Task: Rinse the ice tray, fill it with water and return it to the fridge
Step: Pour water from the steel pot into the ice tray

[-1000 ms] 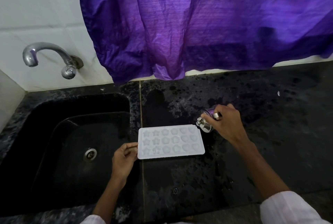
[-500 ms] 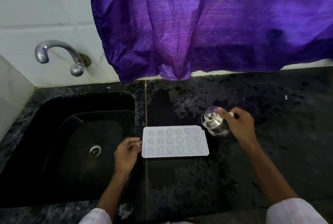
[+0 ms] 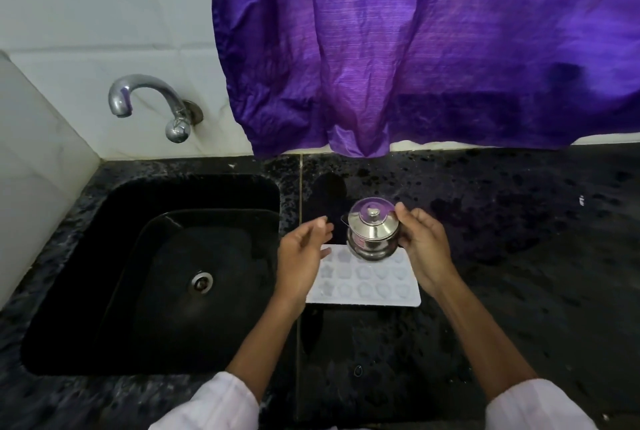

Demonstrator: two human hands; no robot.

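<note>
Steel, smooth and rounded, is what the right hand [image 3: 424, 249] holds: a small lidded pot [image 3: 372, 237], gripped along its right side with the fingers curled round it, raised over the far edge of the ice tray [image 3: 363, 286]. The left hand [image 3: 301, 256] hangs just beside the pot with its fingers loosely spread. It holds nothing and, as far as I can tell, touches nothing. The white tray lies flat on the black speckled desk [image 3: 519, 256], just to the right of the sink [image 3: 194, 183], and neither hand steadies it.

The likeliest trouble is in the pouring. The cavities look shallow, so water tipped too fast would probably run over the tray's rim onto the desk. The lid may slide off as the pot tilts, since only one hand grips it. A polished pot could also slip if the fingers are wet. The tray could shift if the stream strikes one end. Whether the cavities already hold water cannot be told.

By count there is one tray, with five cavities showing in its near row and the far ones partly hidden. There is one pot, one sink with one drain [image 3: 202, 281], one tap [image 3: 149, 100] on the wall, one purple curtain [image 3: 415, 48], and two hands.
</note>
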